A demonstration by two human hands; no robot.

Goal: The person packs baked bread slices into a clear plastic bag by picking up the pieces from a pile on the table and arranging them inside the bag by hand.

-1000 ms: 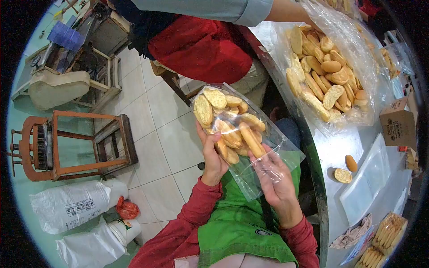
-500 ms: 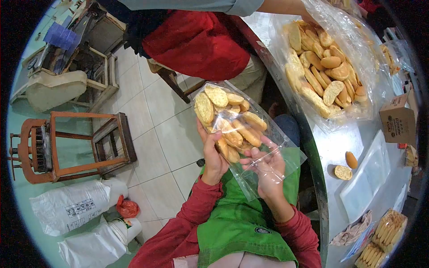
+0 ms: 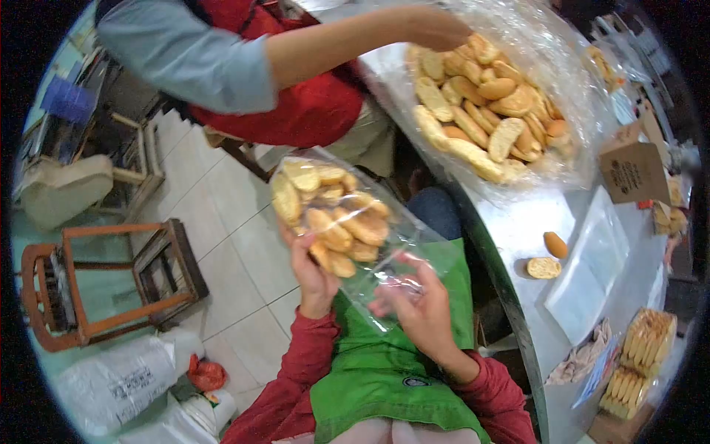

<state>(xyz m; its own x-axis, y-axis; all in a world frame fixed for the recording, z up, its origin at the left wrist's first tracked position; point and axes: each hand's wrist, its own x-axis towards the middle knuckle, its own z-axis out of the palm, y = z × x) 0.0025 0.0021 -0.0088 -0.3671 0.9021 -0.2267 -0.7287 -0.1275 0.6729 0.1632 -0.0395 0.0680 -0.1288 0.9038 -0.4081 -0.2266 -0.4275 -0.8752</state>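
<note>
A clear plastic bag [image 3: 403,229] filled with halved bread rolls [image 3: 329,229] is held tilted above my lap. My left hand [image 3: 314,277] grips its lower left side, thumb on the front and fingers behind. At the unfilled end of the bag, my right hand [image 3: 425,307] has its fingers curled on the loose plastic; they are partly blurred and seen through the film.
A co-worker's hand [image 3: 436,28] reaches into a large plastic bag of bread pieces [image 3: 473,111] on the metal table [image 3: 510,244]. Two bread pieces [image 3: 544,267], flat plastic bags [image 3: 592,266], a cardboard box [image 3: 632,166] and packed bread [image 3: 647,340] lie there too. A wooden frame [image 3: 122,288] stands left.
The view has shifted. My right hand's fingers have moved down toward the bag's unfilled end. The co-worker's arm now stretches further across the top of the view.
</note>
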